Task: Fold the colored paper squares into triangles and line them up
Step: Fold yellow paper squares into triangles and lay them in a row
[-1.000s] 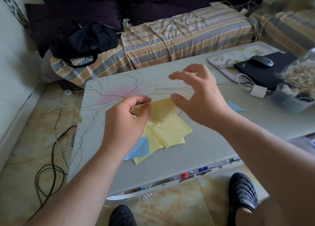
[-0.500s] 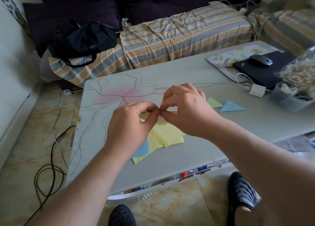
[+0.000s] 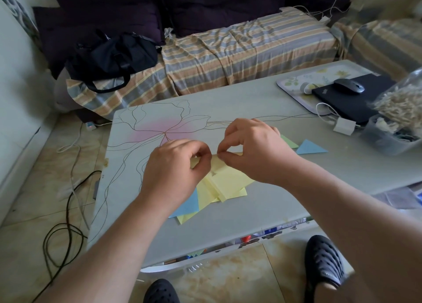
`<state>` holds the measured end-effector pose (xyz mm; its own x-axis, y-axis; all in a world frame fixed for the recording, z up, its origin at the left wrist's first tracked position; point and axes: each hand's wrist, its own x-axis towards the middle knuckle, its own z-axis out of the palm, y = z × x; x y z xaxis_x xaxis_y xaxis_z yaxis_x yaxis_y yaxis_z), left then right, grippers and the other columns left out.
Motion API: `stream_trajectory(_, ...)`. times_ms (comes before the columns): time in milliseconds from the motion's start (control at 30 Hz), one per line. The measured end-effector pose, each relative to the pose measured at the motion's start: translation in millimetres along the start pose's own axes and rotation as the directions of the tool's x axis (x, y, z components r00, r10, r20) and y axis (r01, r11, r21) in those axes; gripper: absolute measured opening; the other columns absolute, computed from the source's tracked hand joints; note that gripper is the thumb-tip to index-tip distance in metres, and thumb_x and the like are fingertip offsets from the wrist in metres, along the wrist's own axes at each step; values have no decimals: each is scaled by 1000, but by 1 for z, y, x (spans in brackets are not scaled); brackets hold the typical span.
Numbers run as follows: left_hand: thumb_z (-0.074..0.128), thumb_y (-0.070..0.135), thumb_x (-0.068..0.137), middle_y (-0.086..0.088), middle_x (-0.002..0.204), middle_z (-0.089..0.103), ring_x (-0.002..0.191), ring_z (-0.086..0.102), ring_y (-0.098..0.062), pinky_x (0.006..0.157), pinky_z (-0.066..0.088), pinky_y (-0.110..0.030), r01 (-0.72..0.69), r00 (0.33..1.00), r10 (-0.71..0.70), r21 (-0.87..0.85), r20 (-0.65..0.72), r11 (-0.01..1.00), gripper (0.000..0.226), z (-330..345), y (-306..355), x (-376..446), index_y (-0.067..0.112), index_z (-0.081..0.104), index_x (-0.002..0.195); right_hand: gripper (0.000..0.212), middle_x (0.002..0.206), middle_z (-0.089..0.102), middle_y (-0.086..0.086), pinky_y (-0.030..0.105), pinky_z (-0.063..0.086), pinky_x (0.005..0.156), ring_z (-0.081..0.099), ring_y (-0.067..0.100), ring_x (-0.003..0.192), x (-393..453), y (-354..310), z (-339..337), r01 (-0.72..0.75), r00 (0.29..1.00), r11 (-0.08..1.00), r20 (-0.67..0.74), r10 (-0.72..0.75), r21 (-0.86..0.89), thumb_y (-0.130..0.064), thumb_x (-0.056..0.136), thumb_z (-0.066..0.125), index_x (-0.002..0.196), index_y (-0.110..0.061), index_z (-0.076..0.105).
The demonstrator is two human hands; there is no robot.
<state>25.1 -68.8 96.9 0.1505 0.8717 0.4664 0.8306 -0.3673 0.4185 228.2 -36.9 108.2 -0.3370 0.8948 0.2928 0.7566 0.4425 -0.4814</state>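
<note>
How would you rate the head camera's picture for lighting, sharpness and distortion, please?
Head view: soft, even daylight, no glare or hard shadows on the table; wide-angle bending bows the table edge; the corners smear, notably the clear bag; the left hand, right hand and yellow paper they pinch stay fairly sharp.

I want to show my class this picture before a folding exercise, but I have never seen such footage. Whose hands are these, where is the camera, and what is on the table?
There is no machine: a person wears a camera on the head, looking down at their own hands. The left hand and right hand together pinch a yellow paper mid-fold. Under them on the table lies a pile of yellow and blue squares. To the right lie two finished triangles, green and blue.
</note>
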Motion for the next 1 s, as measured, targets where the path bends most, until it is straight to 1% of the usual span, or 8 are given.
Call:
stream_trajectory(133,65,39,87,16,83,71,81,63,-9,71,53,-32,1,1000,-1,-19,-11,1000,13,0,0,0,31,75,88,5,102,58,-18,38,37,84,52,14,102,1,1,1,-9,1000,1000,-14,9,24,-41,88,71,88,-43,76)
stream_trajectory(300,68,39,85,17,79,71,76,61,-7,65,49,-29,-17,1000,17,-6,-8,1000,11,-1,1,1,33,76,85,4,99,58,-19,36,36,79,49,5,96,1,-1,5,-2,1000,996,-14,3,87,-42,87,73,88,-44,76)
stream_trajectory(433,66,39,83,17,73,68,75,59,-9,59,44,-22,1,1000,-1,-21,-6,1000,12,-1,1,-1,32,75,81,4,99,57,-21,42,45,87,48,6,93,0,1,4,-14,999,996,32,11,92,-42,87,71,86,-44,74)
stream_trajectory(500,66,39,83,16,72,67,75,59,-10,58,46,-25,10,1000,-10,-37,9,999,12,0,2,-2,32,75,80,4,99,58,-21,44,46,91,49,8,95,0,0,4,-17,998,996,63,12,93,-41,87,70,86,-45,73)
stream_trajectory(700,63,42,84,23,82,71,81,66,-5,69,55,-32,102,995,-98,-122,35,987,13,-5,-5,1,35,74,83,6,99,62,-23,42,52,85,52,-10,80,4,2,-1,-36,997,985,74,23,167,-38,88,71,83,-40,74)
stream_trajectory(800,63,45,84,25,85,71,85,68,-4,73,56,-33,126,991,-121,-134,49,983,13,-7,-6,0,38,73,85,5,101,65,-22,42,53,86,56,-3,84,4,2,-5,-33,995,984,94,17,176,-37,89,73,85,-36,76)
stream_trajectory(900,66,46,85,26,87,72,88,68,0,79,57,-32,162,987,-159,-140,36,977,11,-10,-12,2,40,74,86,4,102,66,-22,39,52,87,55,-5,82,6,8,-10,-49,994,987,100,35,151,-37,89,73,85,-35,75)
stream_trajectory(1000,75,37,89,26,87,73,89,68,2,82,57,-31,192,981,-191,-158,24,969,4,-14,-18,3,38,77,86,6,100,66,-22,36,50,85,59,-1,88,7,15,-16,-79,993,986,98,65,145,-35,89,72,84,-36,74)
